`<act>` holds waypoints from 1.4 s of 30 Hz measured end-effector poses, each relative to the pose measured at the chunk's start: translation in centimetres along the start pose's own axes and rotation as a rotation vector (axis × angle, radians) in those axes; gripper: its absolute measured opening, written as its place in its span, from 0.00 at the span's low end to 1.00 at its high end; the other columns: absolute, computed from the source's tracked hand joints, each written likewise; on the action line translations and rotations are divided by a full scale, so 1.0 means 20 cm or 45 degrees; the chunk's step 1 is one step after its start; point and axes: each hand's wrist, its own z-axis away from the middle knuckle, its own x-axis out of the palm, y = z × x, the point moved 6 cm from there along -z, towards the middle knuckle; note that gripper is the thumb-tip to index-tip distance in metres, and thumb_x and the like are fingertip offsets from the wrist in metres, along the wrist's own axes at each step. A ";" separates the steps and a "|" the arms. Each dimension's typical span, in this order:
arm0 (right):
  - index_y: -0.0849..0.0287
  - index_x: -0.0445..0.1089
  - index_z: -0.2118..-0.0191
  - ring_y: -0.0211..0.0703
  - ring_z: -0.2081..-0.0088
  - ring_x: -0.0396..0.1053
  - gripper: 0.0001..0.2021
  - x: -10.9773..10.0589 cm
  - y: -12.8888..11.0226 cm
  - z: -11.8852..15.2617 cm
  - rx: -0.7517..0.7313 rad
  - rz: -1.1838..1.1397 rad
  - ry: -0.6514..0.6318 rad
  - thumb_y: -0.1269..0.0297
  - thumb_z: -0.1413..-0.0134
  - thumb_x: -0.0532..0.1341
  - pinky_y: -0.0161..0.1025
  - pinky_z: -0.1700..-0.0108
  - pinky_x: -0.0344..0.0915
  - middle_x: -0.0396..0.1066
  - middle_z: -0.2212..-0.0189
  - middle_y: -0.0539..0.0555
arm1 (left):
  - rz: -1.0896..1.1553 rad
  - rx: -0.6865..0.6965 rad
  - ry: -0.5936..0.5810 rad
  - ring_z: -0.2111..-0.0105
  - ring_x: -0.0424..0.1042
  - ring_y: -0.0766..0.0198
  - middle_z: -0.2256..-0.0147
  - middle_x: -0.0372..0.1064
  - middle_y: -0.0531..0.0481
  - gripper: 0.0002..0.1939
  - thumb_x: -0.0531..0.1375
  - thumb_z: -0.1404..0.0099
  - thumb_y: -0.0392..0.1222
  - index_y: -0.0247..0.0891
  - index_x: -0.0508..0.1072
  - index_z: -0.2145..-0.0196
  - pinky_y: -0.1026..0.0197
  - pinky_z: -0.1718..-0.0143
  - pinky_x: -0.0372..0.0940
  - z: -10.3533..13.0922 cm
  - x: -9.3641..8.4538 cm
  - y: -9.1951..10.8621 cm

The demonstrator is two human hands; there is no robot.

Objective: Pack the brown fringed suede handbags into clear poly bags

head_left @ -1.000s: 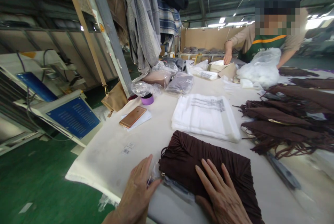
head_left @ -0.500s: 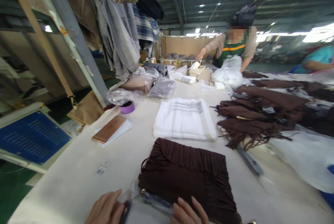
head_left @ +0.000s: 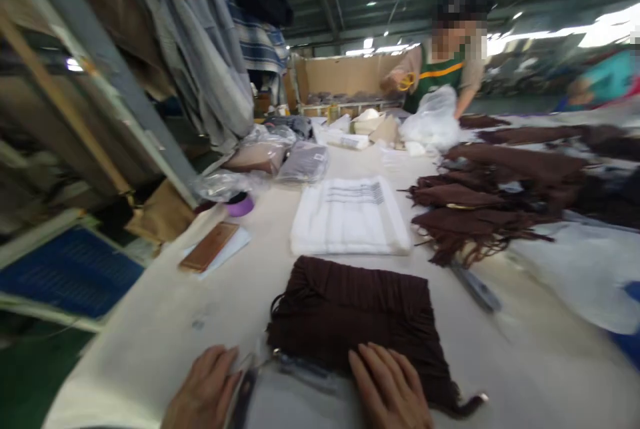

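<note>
A dark brown gathered-fabric pouch (head_left: 350,312) lies flat in front of me, with a short tail and a shiny metal tip at its lower right corner. My right hand (head_left: 390,382) rests on its lower edge, fingers extended flat on the fabric. Left of the pouch, my left hand (head_left: 203,386) is curled with fingers together, beside a dark narrow strip (head_left: 243,394) and some clear plastic. What it grips, if anything, cannot be made out. A strip of clear plastic (head_left: 307,374) with dark content runs along the pouch's lower edge.
Beyond the pouch lies a folded white cloth (head_left: 350,219). A brown phone (head_left: 210,246) and purple tape roll (head_left: 240,204) sit left. Fringed brown pieces (head_left: 485,209), a grey-handled tool (head_left: 475,288) and plastic sheeting (head_left: 575,276) are right. A co-worker (head_left: 445,69) stands across the table.
My right hand has moved right and up onto the pouch fabric. The left hand stays near its place. The co-worker's hand has lifted, holding something yellow. The whole view has shifted slightly.
</note>
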 end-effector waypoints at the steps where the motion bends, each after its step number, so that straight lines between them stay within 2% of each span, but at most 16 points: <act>1: 0.56 0.68 0.51 0.45 0.54 0.69 0.19 0.00 0.01 -0.02 -0.013 -0.017 -0.037 0.74 0.42 0.47 0.43 0.51 0.60 0.74 0.58 0.54 | -0.016 -0.034 -0.115 0.58 0.69 0.61 0.61 0.68 0.50 0.10 0.49 0.34 0.44 0.45 0.67 0.58 0.61 0.59 0.66 -0.01 -0.03 0.02; 3: 0.56 0.69 0.54 0.45 0.57 0.69 0.19 0.00 0.01 -0.06 -0.049 -0.042 -0.046 0.76 0.43 0.46 0.44 0.53 0.59 0.74 0.60 0.54 | -0.053 -0.218 -0.335 0.61 0.69 0.60 0.64 0.67 0.50 0.09 0.48 0.36 0.38 0.43 0.66 0.64 0.59 0.61 0.65 -0.06 -0.08 0.05; 5: 0.56 0.69 0.58 0.45 0.60 0.69 0.18 0.00 -0.01 -0.10 -0.063 -0.086 0.047 0.77 0.43 0.45 0.44 0.55 0.59 0.74 0.65 0.55 | -0.033 -0.359 -0.555 0.62 0.69 0.60 0.66 0.66 0.50 0.07 0.47 0.39 0.35 0.41 0.64 0.67 0.59 0.63 0.62 -0.12 -0.11 0.08; 7: 0.57 0.69 0.62 0.45 0.63 0.68 0.20 0.00 -0.01 -0.12 -0.037 -0.132 0.140 0.77 0.43 0.42 0.44 0.57 0.59 0.73 0.68 0.55 | 0.052 -0.437 -0.708 0.63 0.68 0.62 0.66 0.64 0.52 0.06 0.49 0.43 0.34 0.41 0.62 0.68 0.60 0.63 0.60 -0.15 -0.14 0.09; 11: 0.58 0.67 0.61 0.45 0.63 0.67 0.18 0.05 0.02 -0.14 -0.024 -0.175 0.096 0.78 0.44 0.43 0.44 0.58 0.61 0.71 0.67 0.57 | 0.209 -0.480 -0.812 0.66 0.66 0.65 0.66 0.62 0.56 0.09 0.51 0.50 0.36 0.41 0.61 0.68 0.63 0.65 0.56 -0.16 -0.19 0.06; 14: 0.59 0.67 0.59 0.45 0.63 0.67 0.16 0.07 0.06 -0.12 -0.040 -0.238 0.071 0.77 0.44 0.45 0.43 0.58 0.62 0.71 0.66 0.57 | 0.204 -0.450 -0.844 0.69 0.64 0.66 0.68 0.61 0.56 0.11 0.51 0.54 0.35 0.41 0.60 0.69 0.64 0.69 0.54 -0.15 -0.19 0.04; 20: 0.60 0.68 0.59 0.44 0.63 0.69 0.15 0.06 0.08 -0.10 -0.084 -0.260 0.053 0.74 0.44 0.47 0.42 0.57 0.63 0.71 0.66 0.57 | 0.157 -0.408 -0.970 0.73 0.63 0.64 0.76 0.62 0.57 0.07 0.55 0.59 0.35 0.40 0.59 0.79 0.64 0.76 0.48 -0.24 -0.18 0.03; 23: 0.60 0.68 0.58 0.44 0.63 0.69 0.14 0.06 0.09 -0.10 -0.112 -0.267 0.069 0.74 0.43 0.47 0.42 0.57 0.63 0.71 0.65 0.57 | 0.169 -0.359 -0.916 0.73 0.64 0.63 0.78 0.62 0.57 0.06 0.55 0.58 0.31 0.39 0.61 0.80 0.64 0.74 0.47 -0.34 -0.18 0.04; 26: 0.61 0.67 0.57 0.45 0.62 0.69 0.14 0.07 0.09 -0.09 -0.149 -0.271 0.082 0.73 0.42 0.47 0.42 0.57 0.64 0.72 0.65 0.57 | 0.180 -0.377 -0.749 0.71 0.65 0.61 0.78 0.62 0.55 0.08 0.55 0.55 0.29 0.40 0.66 0.76 0.62 0.71 0.50 -0.47 -0.15 0.05; 31: 0.61 0.67 0.58 0.44 0.63 0.70 0.13 0.05 0.09 -0.09 -0.142 -0.264 0.092 0.74 0.42 0.48 0.42 0.58 0.64 0.72 0.66 0.57 | 0.426 -0.508 -0.536 0.73 0.66 0.63 0.79 0.64 0.55 0.02 0.57 0.52 0.34 0.39 0.66 0.79 0.64 0.71 0.56 -0.62 -0.06 0.06; 37: 0.61 0.67 0.58 0.44 0.64 0.69 0.13 0.04 0.09 -0.11 -0.132 -0.284 0.119 0.74 0.43 0.48 0.41 0.58 0.64 0.72 0.67 0.57 | 0.807 -0.627 -0.330 0.74 0.67 0.65 0.78 0.66 0.55 0.07 0.57 0.51 0.43 0.37 0.67 0.77 0.65 0.72 0.60 -0.63 0.06 0.06; 40: 0.61 0.67 0.60 0.43 0.64 0.68 0.13 0.02 0.08 -0.13 -0.097 -0.292 0.157 0.76 0.44 0.47 0.40 0.59 0.63 0.71 0.68 0.57 | 0.946 -0.642 -0.345 0.76 0.64 0.66 0.80 0.64 0.56 0.10 0.57 0.53 0.47 0.38 0.66 0.78 0.65 0.74 0.59 -0.63 0.10 0.06; 42: 0.60 0.67 0.62 0.42 0.67 0.68 0.14 0.00 0.08 -0.16 -0.046 -0.286 0.174 0.77 0.45 0.46 0.39 0.61 0.62 0.71 0.70 0.55 | 1.028 -0.627 -0.404 0.77 0.63 0.66 0.81 0.63 0.56 0.13 0.58 0.56 0.50 0.37 0.66 0.77 0.66 0.76 0.58 -0.62 0.10 0.08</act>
